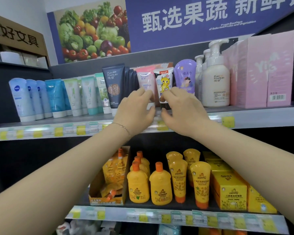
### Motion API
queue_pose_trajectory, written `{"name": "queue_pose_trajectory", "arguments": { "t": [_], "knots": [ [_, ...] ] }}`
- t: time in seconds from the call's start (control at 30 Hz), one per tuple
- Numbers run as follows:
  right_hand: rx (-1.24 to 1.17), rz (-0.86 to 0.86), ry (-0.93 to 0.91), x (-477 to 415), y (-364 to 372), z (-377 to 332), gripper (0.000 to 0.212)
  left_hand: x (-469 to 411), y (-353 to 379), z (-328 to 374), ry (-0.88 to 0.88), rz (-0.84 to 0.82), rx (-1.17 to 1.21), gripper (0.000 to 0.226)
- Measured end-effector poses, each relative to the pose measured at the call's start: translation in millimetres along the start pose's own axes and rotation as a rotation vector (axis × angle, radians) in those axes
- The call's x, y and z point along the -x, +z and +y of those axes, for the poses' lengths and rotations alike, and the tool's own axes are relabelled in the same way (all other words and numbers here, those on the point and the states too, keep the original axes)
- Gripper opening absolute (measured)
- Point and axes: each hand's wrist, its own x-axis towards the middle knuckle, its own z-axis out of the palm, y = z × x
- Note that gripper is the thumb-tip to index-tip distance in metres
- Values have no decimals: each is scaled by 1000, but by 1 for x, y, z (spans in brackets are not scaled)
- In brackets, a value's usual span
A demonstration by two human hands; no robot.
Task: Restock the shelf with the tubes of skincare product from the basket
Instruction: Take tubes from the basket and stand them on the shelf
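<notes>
Two hands busy at shelf (244, 116): left hand (136, 107) pinches pink tube (143, 77), just right of dark tube (114, 82); right hand (180, 109) grips dragon tube (164, 80), farther right. Seat both upright on caps, labels forward; avoid toppling neighbours.

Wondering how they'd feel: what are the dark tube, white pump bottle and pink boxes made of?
Dark tube: likely soft plastic, matte; little glare, flat crimped top.
White pump bottle: seemingly rigid plastic, smooth, faintly glossy body.
Pink boxes: probably printed cardboard; flat faces, sharp folded edges.
</notes>
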Motion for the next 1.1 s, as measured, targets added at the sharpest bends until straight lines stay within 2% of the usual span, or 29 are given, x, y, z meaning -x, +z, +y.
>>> {"name": "queue_pose_trajectory", "arguments": {
  "t": [0.23, 0.33, 0.57, 0.87, 1.1],
  "knots": [
    [-49, 8, -114, 10, 19, -53, 18, 58, -18, -38, 104, 14, -103, 27],
    [-85, -57, -140, 18, 31, -74, 16, 87, -24, -56, 64, -15, -127, 14],
    [-137, -152, -172, 32, 56, -125, 11, 140, -37, -98, -48, -116, -101, 13],
    [-87, -239, -224, 55, 94, -193, 14, 202, -31, -133, -189, -342, -35, 16],
    [-141, -380, -140, 97, 125, -232, 17, 246, -13, -153, -208, -527, 55, 17]
  ]
}}
